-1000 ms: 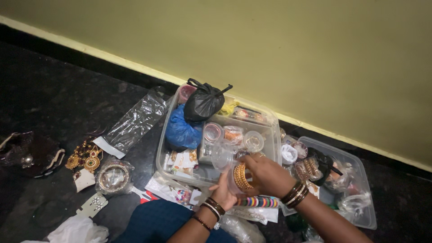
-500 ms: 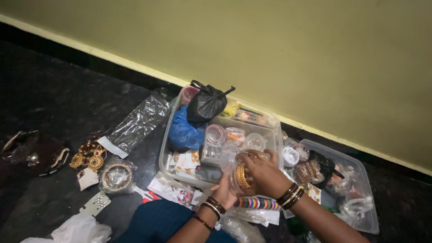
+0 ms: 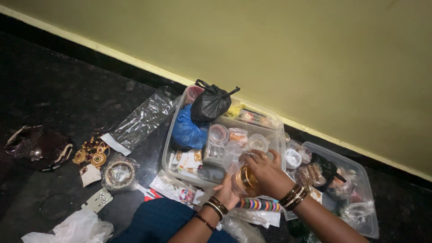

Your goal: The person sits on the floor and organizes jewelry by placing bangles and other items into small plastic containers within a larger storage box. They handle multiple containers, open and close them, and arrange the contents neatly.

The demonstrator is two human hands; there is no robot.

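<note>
Gold gleamed at the centre of it: a stack of gold bangles (image 3: 245, 177) sat inside a crinkly clear wrapper, held just over the near rim of the big clear plastic tub (image 3: 167, 153). The left hand (image 3: 227, 192) cupped the bundle from below, fingers curled; the right hand (image 3: 266, 173) closed over it from above, fingertips pinching the clear wrap at its top. The bundle looked not yet set down. Just beside the wrists lay a row of multicoloured bangles (image 3: 258, 204). On the dark stone floor to the left sat a bagged gold bangle (image 3: 119, 173), an ornate gold necklace set (image 3: 91, 155) and a long clear sleeve (image 3: 139, 121), all loose. Farther off, the tub already held round clear pots, a glossy blue bag (image 3: 185, 130) and a knotted black bag (image 3: 210, 103). A second clear tub (image 3: 360, 180) stood to the right, crowded too.
</note>
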